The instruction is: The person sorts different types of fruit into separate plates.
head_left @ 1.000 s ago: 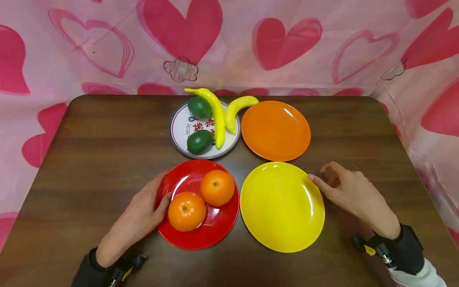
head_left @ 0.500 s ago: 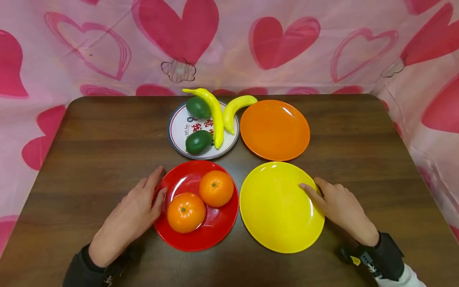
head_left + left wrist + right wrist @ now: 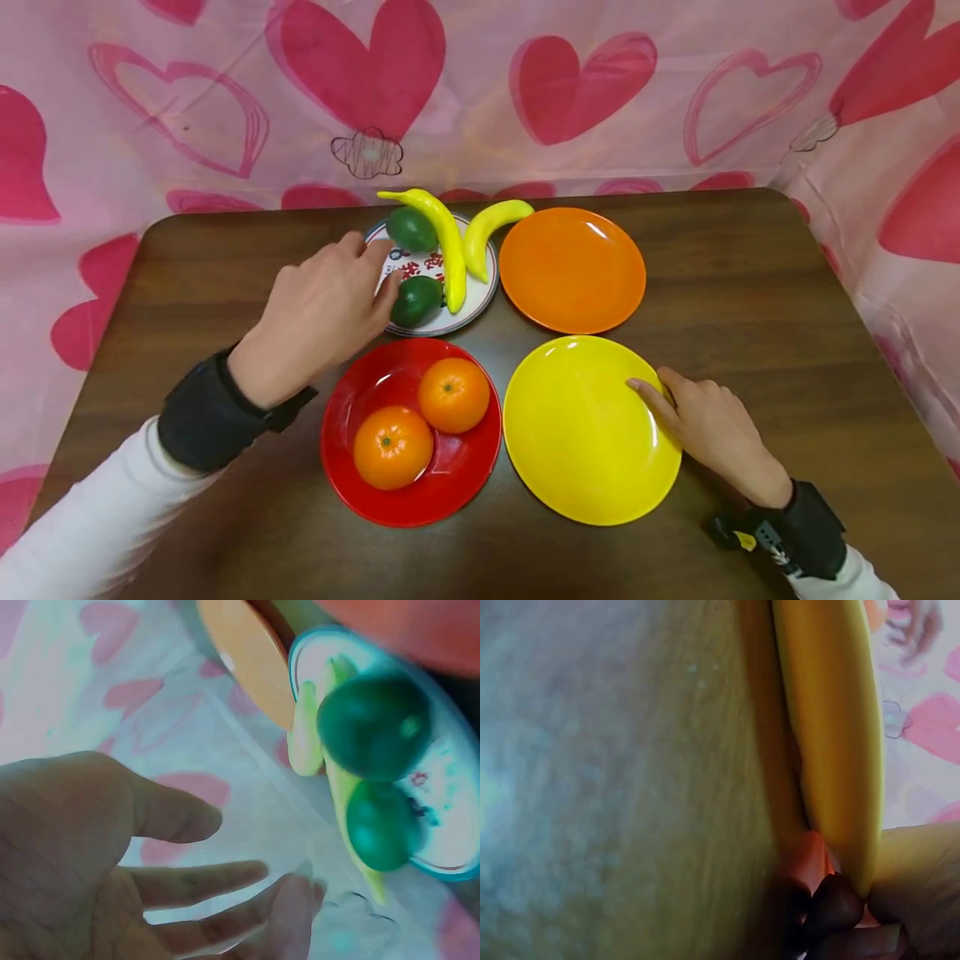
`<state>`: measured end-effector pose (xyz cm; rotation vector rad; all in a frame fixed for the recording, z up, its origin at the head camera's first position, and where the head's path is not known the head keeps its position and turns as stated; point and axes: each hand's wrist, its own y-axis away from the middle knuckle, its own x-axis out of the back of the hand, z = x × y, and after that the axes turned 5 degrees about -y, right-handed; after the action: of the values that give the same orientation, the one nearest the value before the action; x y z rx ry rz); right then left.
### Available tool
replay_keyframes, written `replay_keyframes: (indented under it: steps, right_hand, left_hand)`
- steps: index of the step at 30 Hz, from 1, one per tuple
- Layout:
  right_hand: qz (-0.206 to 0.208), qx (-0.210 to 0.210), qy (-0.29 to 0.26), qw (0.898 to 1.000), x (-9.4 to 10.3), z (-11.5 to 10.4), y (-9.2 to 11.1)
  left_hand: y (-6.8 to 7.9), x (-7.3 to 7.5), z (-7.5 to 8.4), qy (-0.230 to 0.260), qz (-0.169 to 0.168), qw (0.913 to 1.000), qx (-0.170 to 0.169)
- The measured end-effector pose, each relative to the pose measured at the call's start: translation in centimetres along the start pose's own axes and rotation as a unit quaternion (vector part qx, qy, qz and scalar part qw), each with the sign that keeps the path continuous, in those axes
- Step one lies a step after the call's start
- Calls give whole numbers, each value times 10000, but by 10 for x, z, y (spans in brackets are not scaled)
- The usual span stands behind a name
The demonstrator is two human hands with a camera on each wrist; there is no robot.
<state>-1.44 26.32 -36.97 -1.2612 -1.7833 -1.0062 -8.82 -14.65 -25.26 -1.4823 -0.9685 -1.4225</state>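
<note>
My left hand (image 3: 322, 300) hovers at the left side of a white plate (image 3: 474, 302) with red lettering, its thumb and fingers spread and nothing between them. Beside its fingertips lie a dark green lime (image 3: 417, 302) and, farther back, a second lime (image 3: 412, 229). Two yellow bananas rest there too: a long banana (image 3: 452, 258) and a shorter banana (image 3: 487, 235) over the plate's right rim. At the right, my right hand (image 3: 716, 425) pinches the rim of a yellow plate (image 3: 588, 433), thumb on top; the right wrist view shows fingers (image 3: 838, 901) curled beneath the rim.
A red plate (image 3: 412, 508) holding two oranges, a front orange (image 3: 393, 447) and a rear orange (image 3: 453, 396), sits left of the yellow plate. An orange plate (image 3: 573, 271) stands behind. A heart-patterned cloth (image 3: 480, 100) hangs past the table's far edge.
My left hand has left the red plate's rim and moved forward to the white plate. My right hand has come in from the right and taken hold of the yellow plate's rim.
</note>
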Motion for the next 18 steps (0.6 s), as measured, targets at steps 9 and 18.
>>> replay_keyframes:
  steps: [9,18]
  right_hand:
    - [132,24,3,9999,-4,0,2]
    - [266,103,-21,9996,-5,-6,4]
  left_hand:
    - [-95,-5,31,93,-336,9970,-685]
    - [-149,-40,44,387,-1704,9829,-584]
